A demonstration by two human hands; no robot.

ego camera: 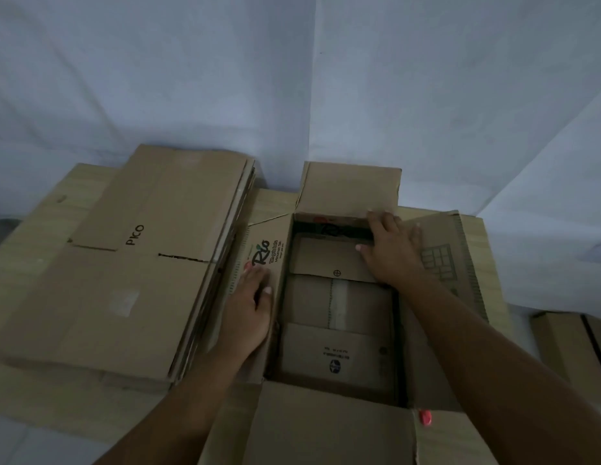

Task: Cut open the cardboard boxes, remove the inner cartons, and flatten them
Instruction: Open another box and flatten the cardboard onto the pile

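An open brown cardboard box [275, 250] printed "Rio" stands in the middle of the table with all its top flaps spread outward. Inside it lie flat inner flaps [329, 260] and a taped bottom seam. My left hand [250, 307] rests flat on the box's left flap, with its fingers pointing away from me. My right hand [389, 250] reaches to the far right corner, fingers straight on the far wall and thumb over the inner flap. A red mark [425, 417] shows at the near right corner.
A stack of flattened cardboard boxes [131, 270], the top one marked "PKO", lies to the left on the light wooden table [74, 182]. Another carton [574, 347] sits low at the right edge. Pale walls rise behind the table.
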